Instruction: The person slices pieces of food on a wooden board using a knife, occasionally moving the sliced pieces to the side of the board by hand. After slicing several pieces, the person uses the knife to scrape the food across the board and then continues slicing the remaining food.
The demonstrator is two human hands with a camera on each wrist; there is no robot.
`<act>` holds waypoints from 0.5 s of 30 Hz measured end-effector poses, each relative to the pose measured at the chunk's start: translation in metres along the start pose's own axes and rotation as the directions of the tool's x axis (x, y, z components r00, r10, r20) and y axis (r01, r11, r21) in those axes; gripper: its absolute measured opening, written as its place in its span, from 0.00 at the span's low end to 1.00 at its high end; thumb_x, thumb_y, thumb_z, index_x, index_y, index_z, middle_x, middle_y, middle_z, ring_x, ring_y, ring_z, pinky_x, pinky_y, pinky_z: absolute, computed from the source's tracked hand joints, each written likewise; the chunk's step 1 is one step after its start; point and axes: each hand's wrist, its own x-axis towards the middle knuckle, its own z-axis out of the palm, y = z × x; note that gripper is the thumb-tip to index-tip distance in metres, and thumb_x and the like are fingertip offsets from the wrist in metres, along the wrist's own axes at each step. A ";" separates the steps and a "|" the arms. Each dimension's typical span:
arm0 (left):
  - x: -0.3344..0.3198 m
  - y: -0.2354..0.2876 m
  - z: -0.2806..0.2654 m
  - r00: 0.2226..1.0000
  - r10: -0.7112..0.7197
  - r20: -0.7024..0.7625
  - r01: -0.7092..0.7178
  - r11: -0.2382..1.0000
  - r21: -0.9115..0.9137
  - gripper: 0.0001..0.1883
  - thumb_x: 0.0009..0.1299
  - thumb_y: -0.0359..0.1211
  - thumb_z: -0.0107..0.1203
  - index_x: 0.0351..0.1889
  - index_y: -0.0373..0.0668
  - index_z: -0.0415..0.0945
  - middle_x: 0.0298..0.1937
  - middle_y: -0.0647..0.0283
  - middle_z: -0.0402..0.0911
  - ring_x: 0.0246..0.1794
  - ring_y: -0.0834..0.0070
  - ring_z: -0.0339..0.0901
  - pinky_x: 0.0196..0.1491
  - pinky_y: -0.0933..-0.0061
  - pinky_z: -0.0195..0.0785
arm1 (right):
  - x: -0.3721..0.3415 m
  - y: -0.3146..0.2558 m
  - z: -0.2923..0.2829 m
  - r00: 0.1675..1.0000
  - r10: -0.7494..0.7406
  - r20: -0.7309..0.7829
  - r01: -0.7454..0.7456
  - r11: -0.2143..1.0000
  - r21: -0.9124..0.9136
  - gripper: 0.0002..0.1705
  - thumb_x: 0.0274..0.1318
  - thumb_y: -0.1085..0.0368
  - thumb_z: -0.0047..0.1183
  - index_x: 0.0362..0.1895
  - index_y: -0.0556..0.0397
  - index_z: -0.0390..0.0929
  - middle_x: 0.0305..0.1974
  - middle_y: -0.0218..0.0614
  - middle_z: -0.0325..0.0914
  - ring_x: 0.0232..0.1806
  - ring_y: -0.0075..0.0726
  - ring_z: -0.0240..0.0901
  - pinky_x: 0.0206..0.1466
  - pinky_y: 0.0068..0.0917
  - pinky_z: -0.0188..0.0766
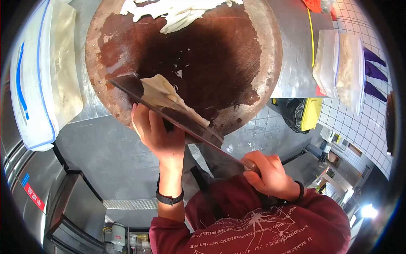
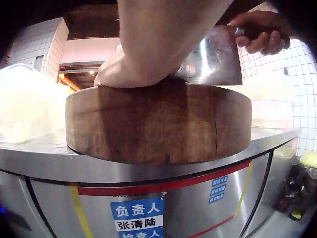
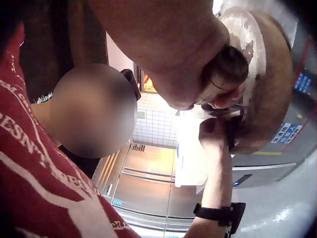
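Note:
My right hand (image 1: 272, 173) grips the handle of a broad-bladed cleaver (image 2: 218, 62). In the head view its blade slants up to the left across the near part of the round wooden chopping block (image 1: 268, 55). A pale, soft piece of food (image 1: 158, 82) lies along the blade's far side, partly covered by it. My left hand (image 1: 160, 137) is at the block's near edge, close against the blade's near side. Its fingertips are hidden, and I cannot tell what they hold. More pale food in ragged strips (image 1: 177, 17) lies at the block's far side.
A clear plastic tub (image 1: 31, 84) stands left of the block on the steel counter (image 1: 296, 46). More clear tubs (image 1: 349, 63) stand at the right. Small white scraps (image 1: 179, 73) dot the block. Below right are a black bag (image 1: 292, 114) and a yellow lid (image 1: 311, 114).

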 end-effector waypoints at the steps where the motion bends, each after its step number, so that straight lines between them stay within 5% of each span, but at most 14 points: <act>1: 0.002 0.003 0.000 0.997 0.073 0.001 -0.073 0.992 0.104 0.22 0.52 0.28 0.68 0.47 0.39 0.77 0.53 0.57 0.77 0.58 0.55 0.71 0.68 0.44 0.56 | -0.003 0.002 -0.001 1.000 0.012 -0.013 -0.012 1.000 0.013 0.15 0.59 0.62 0.58 0.46 0.55 0.72 0.27 0.40 0.79 0.26 0.48 0.80 0.28 0.38 0.74; 2: 0.004 0.005 0.000 0.989 0.145 0.008 -0.144 0.968 0.207 0.20 0.52 0.27 0.68 0.44 0.39 0.76 0.52 0.56 0.77 0.57 0.56 0.72 0.68 0.45 0.57 | -0.004 0.004 -0.002 0.999 0.024 -0.026 -0.024 0.999 0.025 0.15 0.59 0.62 0.58 0.45 0.55 0.72 0.25 0.40 0.79 0.25 0.49 0.79 0.27 0.38 0.74; 15: 0.011 0.008 0.001 0.987 0.161 -0.031 -0.150 0.965 0.216 0.17 0.55 0.28 0.66 0.42 0.43 0.76 0.49 0.61 0.79 0.55 0.59 0.74 0.65 0.49 0.60 | 0.020 -0.020 -0.002 0.999 0.046 -0.006 -0.046 0.999 0.022 0.14 0.58 0.65 0.59 0.46 0.55 0.72 0.27 0.42 0.78 0.26 0.53 0.78 0.28 0.39 0.73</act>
